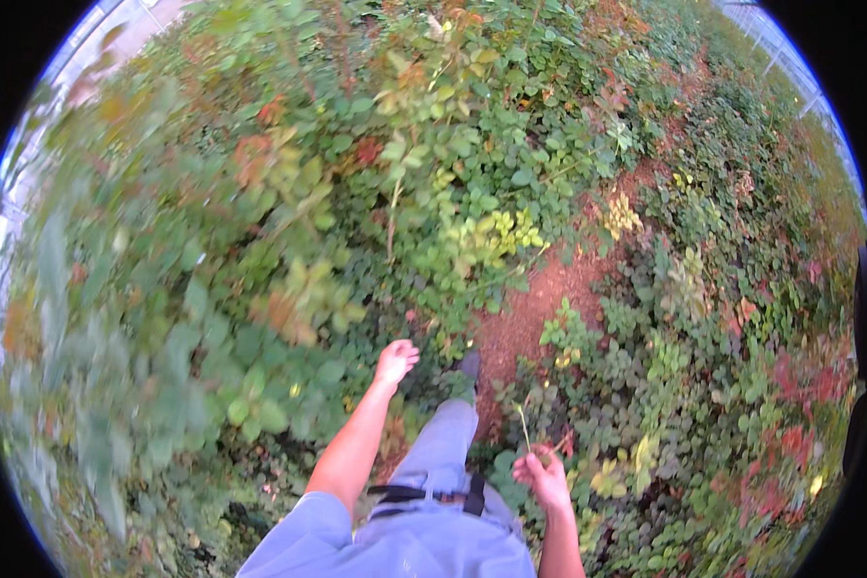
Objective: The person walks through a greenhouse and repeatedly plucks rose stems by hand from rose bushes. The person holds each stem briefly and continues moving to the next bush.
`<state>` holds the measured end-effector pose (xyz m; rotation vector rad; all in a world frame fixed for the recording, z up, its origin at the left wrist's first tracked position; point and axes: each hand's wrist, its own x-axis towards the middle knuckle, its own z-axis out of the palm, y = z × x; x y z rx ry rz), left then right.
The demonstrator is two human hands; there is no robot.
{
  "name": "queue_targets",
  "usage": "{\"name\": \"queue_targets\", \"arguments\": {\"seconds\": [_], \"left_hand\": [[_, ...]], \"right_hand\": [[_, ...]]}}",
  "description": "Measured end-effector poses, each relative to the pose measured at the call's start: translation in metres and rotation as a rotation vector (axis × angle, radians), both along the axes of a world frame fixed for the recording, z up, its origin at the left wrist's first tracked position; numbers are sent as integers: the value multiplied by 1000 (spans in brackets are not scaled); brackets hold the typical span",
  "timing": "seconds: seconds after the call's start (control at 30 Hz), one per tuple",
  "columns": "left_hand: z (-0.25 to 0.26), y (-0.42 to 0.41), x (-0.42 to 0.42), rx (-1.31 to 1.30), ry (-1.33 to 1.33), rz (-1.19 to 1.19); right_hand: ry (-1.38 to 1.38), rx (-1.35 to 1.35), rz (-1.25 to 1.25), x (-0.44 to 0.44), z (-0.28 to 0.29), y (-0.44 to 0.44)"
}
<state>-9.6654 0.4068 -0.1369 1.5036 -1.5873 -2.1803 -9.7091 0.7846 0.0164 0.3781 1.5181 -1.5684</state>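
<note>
My left hand [397, 361] hangs in front of me beside leafy bushes, its fingers curled; whether anything is between them cannot be told. Lower and to the right, my right hand [542, 473] is closed on a thin green plant stem [524, 426], whose tip points upward past the fingers. Bushes with green, yellow and red leaves [491, 235] grow on both sides of me. Some leaves near the right hand hide where the stem ends.
A narrow reddish-brown dirt path [542, 303] runs ahead between the bushes, with my shoe [469, 365] at its left edge. Blurred foliage [188, 347] stands close on the left. Pale structures with posts show at the upper right rim.
</note>
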Motion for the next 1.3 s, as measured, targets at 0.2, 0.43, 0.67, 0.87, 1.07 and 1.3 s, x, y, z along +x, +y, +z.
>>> {"name": "queue_targets", "arguments": {"seconds": [0.2,0.43,0.67,0.87,1.07,1.3], "left_hand": [[-146,-96,-95,-862,-500,-181],[-232,-159,-152,-729,-620,-251],[-279,-138,-85,-511,-487,-147],[-201,-8,-75,-106,-406,328],[-93,142,-213,381,-114,65],[-33,268,-342,413,-66,-986]], "right_hand": [[-141,27,-168,-82,-60,-30],[-370,71,-274,-90,-108,-25],[-387,120,-199,-156,-128,-18],[-360,32,-77,-256,-149,-27],[-407,71,-130,-315,-162,-1],[-298,79,-119,-357,-182,32]]}}
